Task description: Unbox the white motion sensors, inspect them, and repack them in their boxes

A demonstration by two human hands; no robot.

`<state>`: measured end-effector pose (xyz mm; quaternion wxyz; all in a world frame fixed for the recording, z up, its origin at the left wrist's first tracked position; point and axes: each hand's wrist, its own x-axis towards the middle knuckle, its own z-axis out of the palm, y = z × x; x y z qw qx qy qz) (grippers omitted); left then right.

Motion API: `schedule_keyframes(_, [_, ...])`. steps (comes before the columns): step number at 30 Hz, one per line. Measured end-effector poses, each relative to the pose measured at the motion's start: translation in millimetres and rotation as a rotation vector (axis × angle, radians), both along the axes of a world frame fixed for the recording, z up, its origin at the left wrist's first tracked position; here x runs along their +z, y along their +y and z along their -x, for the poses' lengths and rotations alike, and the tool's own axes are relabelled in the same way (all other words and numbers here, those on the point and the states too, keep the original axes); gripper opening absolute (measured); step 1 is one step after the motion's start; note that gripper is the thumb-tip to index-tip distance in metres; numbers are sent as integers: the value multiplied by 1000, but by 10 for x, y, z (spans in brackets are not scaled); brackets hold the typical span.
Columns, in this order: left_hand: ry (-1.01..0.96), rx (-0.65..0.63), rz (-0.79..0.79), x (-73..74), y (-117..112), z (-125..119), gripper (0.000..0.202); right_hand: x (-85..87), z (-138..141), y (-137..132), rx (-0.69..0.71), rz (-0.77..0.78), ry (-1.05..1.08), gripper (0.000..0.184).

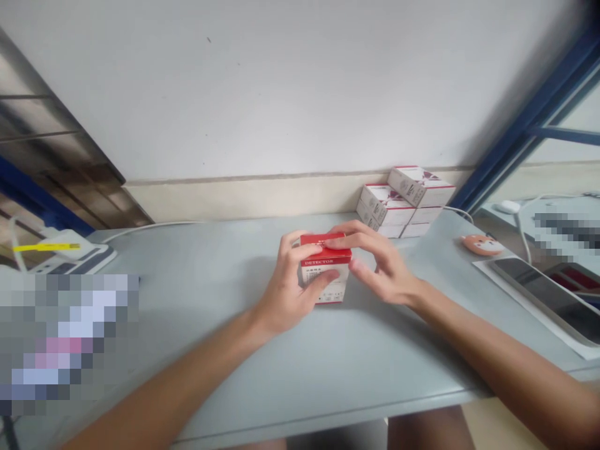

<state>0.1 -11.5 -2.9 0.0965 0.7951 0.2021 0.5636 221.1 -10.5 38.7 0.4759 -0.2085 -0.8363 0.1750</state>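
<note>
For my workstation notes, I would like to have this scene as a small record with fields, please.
Item: red-and-white box, upright, marked DETECTOR
Left hand: holds the box, thumb across its front
Right hand: touches its red top; whether it also grips is unclear
Surface: grey-blue desk
Back right: stacked boxes, white with red edges
Far right: orange object, dark-screened device

Bare forearms (210,369), slender bare fingers (360,240)
</note>
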Motion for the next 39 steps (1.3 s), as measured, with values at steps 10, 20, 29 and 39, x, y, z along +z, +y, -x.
schedule_keyframes(10, [-468,224,643,-19,193,47,43,-372,119,50,-46,413,-163,106])
schedule_keyframes(20, [-20,316,444,-30,304,224,52,-506,232,114,-586,-77,-334,61])
schedule_keyframes(29, [610,247,426,89,297,324,59,-349,28,258,-427,-97,-311,40])
schedule_keyframes(39, [422,393,484,-38,825,881,53,-348,-789,690,-999,-137,-481,68])
